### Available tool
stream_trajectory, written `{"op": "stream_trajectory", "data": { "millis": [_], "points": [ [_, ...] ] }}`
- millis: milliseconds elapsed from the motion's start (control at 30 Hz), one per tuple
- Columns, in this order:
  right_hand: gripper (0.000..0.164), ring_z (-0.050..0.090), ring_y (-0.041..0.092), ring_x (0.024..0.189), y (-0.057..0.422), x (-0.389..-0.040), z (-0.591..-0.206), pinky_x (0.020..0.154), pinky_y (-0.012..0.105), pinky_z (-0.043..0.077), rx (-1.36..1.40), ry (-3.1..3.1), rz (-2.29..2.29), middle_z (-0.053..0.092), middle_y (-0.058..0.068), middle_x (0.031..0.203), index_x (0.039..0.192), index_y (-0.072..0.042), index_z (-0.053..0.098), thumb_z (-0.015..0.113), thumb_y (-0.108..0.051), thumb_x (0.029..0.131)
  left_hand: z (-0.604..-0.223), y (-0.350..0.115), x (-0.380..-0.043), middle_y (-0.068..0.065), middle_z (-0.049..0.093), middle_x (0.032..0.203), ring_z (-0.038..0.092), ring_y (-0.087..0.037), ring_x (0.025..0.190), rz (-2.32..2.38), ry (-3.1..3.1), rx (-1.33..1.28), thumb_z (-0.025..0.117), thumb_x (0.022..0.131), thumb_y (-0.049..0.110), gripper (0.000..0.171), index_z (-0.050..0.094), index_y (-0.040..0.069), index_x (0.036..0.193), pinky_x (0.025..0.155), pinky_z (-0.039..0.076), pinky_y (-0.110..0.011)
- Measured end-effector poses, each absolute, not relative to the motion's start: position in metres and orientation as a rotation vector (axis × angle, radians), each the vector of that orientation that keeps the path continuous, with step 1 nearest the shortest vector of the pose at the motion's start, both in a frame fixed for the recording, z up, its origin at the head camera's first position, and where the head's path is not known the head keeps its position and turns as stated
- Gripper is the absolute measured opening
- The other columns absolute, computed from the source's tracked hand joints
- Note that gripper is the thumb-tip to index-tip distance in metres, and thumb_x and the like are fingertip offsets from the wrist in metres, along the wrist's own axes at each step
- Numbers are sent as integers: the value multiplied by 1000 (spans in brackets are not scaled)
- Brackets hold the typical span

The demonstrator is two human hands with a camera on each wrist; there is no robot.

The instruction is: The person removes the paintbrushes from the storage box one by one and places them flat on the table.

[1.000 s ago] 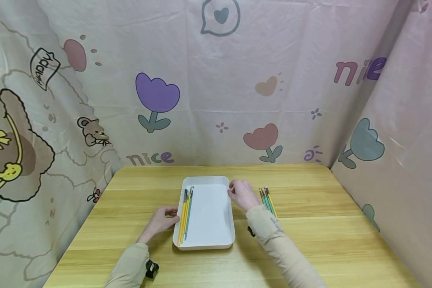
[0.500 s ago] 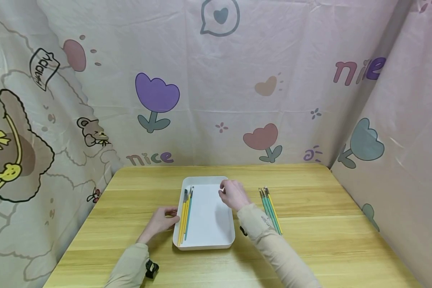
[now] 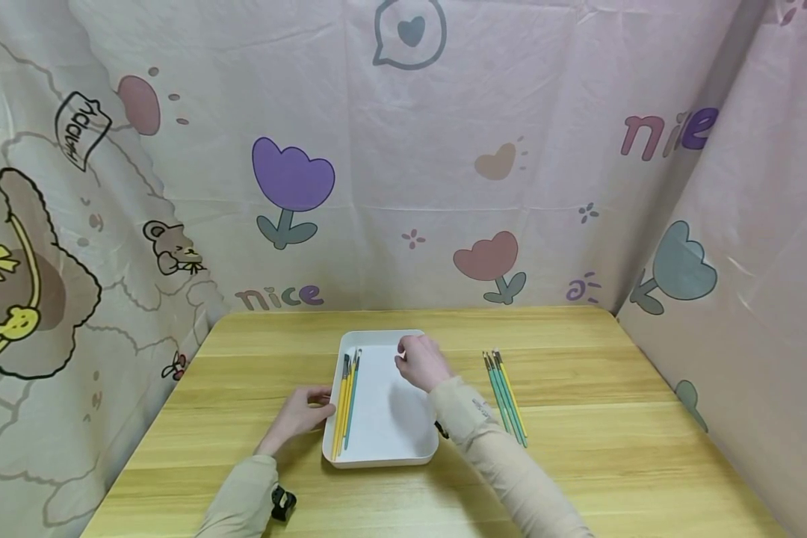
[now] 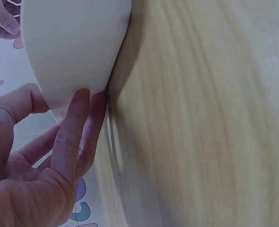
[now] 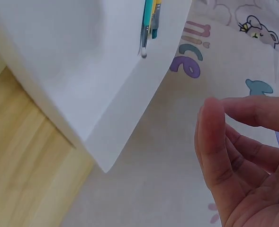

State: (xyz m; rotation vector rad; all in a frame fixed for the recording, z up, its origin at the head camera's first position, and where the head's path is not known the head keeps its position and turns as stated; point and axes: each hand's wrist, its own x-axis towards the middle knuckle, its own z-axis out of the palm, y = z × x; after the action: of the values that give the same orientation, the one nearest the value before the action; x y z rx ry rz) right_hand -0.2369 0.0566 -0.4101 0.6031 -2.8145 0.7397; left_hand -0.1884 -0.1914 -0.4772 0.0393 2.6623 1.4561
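Note:
A white rectangular tray (image 3: pixel 390 430) lies on the table, with several yellow and teal paintbrushes (image 3: pixel 341 411) along its left side. My left hand (image 3: pixel 299 413) holds the tray's left wall. The left wrist view has its thumb at the rim and its fingertips against the outer wall (image 4: pixel 77 42). Over the far right part of the tray hovers my right hand (image 3: pixel 425 364), fingers bent. In the right wrist view its thumb and index fingertip (image 5: pixel 212 113) meet, and nothing shows between them. Brush tips (image 5: pixel 146 45) appear at the top there.
To the tray's right, a second bunch of paintbrushes (image 3: pixel 504 396), teal and yellow, lies on the wooden table (image 3: pixel 592 418). A patterned curtain (image 3: pixel 403 164) stands behind the table and along both sides.
My right hand has moved left, from the tray's right rim to above its inside. More of the right-hand bunch of paintbrushes shows now. The left hand and the tray stay put.

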Motion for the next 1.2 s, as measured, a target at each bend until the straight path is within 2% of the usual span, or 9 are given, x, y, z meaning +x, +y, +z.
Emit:
{"op": "stream_trajectory", "data": {
  "millis": [167,333,500,1200],
  "points": [
    [7,67,20,71,48,-238,-411,65,29,56,639,-2809,737,75,11,82,89,0,73,69,-6,89,-476,-190,-188,-19,70,112,66,-27,102,1462,2644,2,66,88,3,40,65,-6,126,78,64,-35],
    [10,69,25,80,41,-240,-413,76,36,59,653,-2829,708,76,14,89,91,1,73,68,-7,89,-476,-191,-188,-21,70,112,66,-28,102,1473,2632,21,67,88,3,41,64,-8,127,77,64,-34],
    [10,71,29,86,34,-240,-415,77,40,59,637,-2854,674,76,14,91,90,0,73,68,-8,88,-477,-192,-189,-24,69,112,66,-27,101,1460,2640,62,66,88,5,42,63,-9,128,77,64,-32],
    [12,66,26,85,8,-252,-431,71,31,58,509,-3074,726,73,13,99,98,-1,73,68,-9,90,-478,-191,-189,-20,69,111,66,-25,99,1463,2628,28,65,89,2,39,64,-8,127,77,64,-34]
  ]
}}
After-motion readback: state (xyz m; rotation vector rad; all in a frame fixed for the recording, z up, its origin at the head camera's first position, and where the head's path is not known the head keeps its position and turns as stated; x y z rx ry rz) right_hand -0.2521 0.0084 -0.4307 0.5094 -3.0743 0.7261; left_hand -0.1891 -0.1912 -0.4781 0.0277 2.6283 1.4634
